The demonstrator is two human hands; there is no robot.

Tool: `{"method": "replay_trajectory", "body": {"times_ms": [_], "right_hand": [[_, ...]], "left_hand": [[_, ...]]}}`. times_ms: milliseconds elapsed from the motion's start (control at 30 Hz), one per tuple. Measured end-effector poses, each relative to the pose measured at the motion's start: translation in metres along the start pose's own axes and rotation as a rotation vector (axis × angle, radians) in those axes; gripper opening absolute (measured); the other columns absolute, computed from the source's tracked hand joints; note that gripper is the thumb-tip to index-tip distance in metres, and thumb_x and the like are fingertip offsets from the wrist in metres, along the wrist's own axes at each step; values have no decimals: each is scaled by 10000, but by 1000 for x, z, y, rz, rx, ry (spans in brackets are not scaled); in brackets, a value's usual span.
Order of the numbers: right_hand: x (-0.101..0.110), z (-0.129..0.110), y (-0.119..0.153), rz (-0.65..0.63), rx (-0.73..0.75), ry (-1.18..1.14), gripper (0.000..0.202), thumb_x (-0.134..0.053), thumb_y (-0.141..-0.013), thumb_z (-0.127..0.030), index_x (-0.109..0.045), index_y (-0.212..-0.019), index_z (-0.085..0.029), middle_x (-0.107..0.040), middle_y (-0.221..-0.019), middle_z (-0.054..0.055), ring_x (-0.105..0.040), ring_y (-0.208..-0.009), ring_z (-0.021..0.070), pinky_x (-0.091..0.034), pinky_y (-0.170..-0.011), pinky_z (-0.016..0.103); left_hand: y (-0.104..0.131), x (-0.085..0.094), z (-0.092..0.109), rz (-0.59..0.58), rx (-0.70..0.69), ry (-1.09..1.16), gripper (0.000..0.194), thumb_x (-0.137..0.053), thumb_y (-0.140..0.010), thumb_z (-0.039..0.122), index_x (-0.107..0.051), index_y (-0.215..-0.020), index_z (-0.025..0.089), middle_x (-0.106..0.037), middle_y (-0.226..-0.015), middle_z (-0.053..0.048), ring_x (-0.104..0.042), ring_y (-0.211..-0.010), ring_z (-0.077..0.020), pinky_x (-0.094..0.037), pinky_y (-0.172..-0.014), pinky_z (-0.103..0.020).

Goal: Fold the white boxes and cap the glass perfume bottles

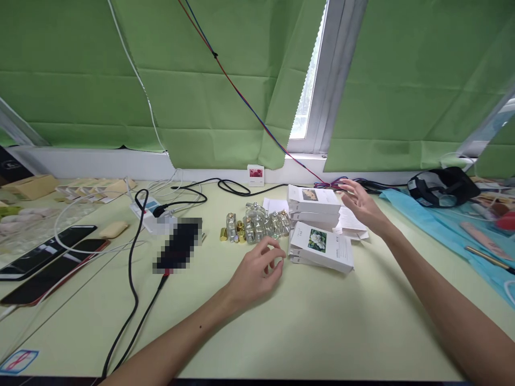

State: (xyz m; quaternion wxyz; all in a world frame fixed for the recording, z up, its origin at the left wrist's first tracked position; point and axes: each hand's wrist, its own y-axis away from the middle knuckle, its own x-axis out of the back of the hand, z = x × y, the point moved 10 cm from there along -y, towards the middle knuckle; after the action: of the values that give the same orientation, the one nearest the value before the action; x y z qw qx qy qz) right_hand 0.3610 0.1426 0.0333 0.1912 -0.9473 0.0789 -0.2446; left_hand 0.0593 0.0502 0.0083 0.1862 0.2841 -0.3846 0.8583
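My left hand (pixel 257 271) hovers low over the table, its fingers loosely curled and apart, with nothing seen in them. Just right of it is a front stack of white boxes (pixel 332 246), the top one printed with a white flower. Behind this stands a second stack of white boxes (pixel 322 199) with a brownish picture. My right hand (pixel 360 206) is at that stack's right side, fingers stretched out and holding nothing visible. Beyond my left hand, several clear glass bottles (pixel 257 225) are grouped together, with small gold caps (pixel 240 230) at their left.
White papers (pixel 352 222) lie behind the boxes. Left are a phone (pixel 183 244) on a black cable (pixel 131 273), a power strip (pixel 151 214) and two more phones. A black headset (pixel 442 185) sits on blue sheeting (pixel 414 209) at right. A small white box (pixel 256 175) stands at the back.
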Motion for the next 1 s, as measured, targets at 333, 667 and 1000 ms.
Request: {"method": "replay_trajectory", "body": {"times_ms": [333,667,1000], "right_hand": [[2,-89,42,140,219,329,411,-565,-955,-579,-603,-709,-252,-647,-677,35,-607,-632,213,-491,-631,362],[-93,-94,86,-562,204,801,350,-694,-912,-336,-620,-1247,-267,-678,-1223,89,-710,-801,249,-470,-616,322],[-100,-91,87,-593,229,804,418,-720,-874,-187,-577,-1257,-276,-697,-1147,66,-717,-931,284,-450,-625,311]], "left_hand": [[0,-24,7,-208,-30,-93,181,-496,-939,137,-670,-939,185,-637,-782,-14,-524,-600,-105,-391,-549,-226],[5,-37,6,-320,-78,-120,182,-487,-895,94,-643,-872,185,-607,-722,-2,-500,-596,-120,-361,-567,-246],[4,-40,5,-323,-85,-125,180,-491,-898,97,-634,-863,202,-596,-708,3,-499,-587,-125,-363,-564,-246]]}}
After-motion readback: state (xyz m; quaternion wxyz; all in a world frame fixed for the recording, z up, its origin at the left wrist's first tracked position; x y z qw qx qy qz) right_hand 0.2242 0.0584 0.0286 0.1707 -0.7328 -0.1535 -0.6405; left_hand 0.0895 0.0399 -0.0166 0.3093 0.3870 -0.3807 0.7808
